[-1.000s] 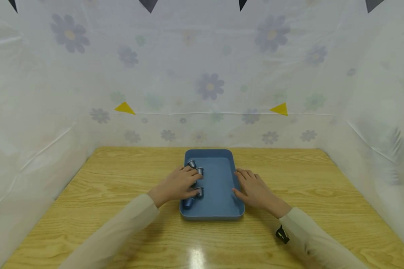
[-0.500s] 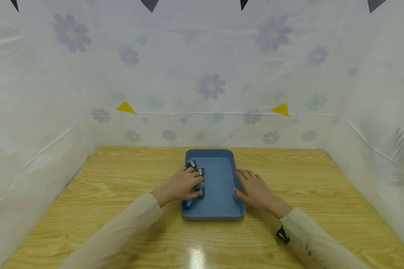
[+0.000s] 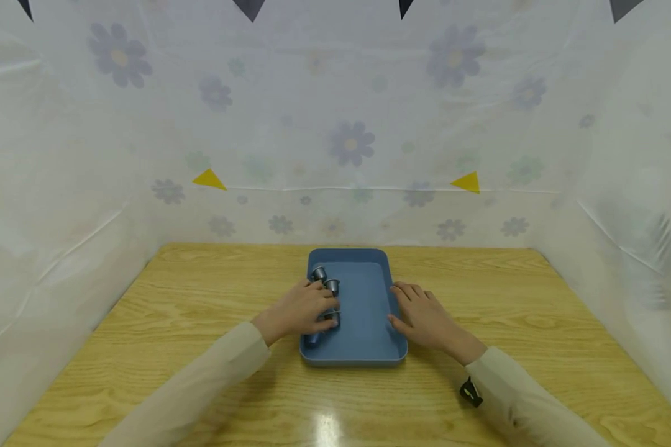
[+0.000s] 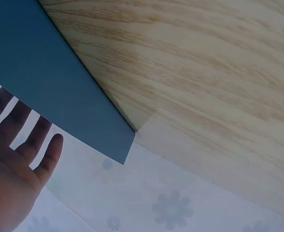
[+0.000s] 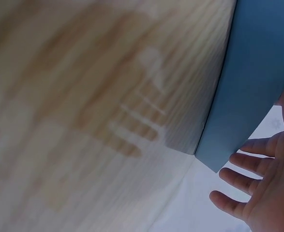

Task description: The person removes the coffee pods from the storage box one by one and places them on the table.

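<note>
Capsules [image 3: 332, 286] lie left inside the tray [image 3: 366, 310], head view; the left hand [image 3: 303, 308], slightly farther right than one second ago, partly covers them; hold indeterminable. Left wrist: it reaches over the tray's left side. Right wrist: right hand [image 5: 275, 193] spread wide, at the tray's right side.

Left hand [image 3: 304, 307]: metallic capsules [image 3: 332, 285] crowded the tray [image 3: 365, 310] beneath and just beyond it, obstructing that side.
Right hand [image 3: 427, 316]: the tray's side wall [image 5: 258, 63] rose at its inner edge.
Between the hands: bare tray floor made an open lane.
Outside the hands: desk [image 3: 229, 279] lay open both ways.
Beyond the hands: a flowered sheet [image 3: 291, 124] rose behind the desk.
</note>
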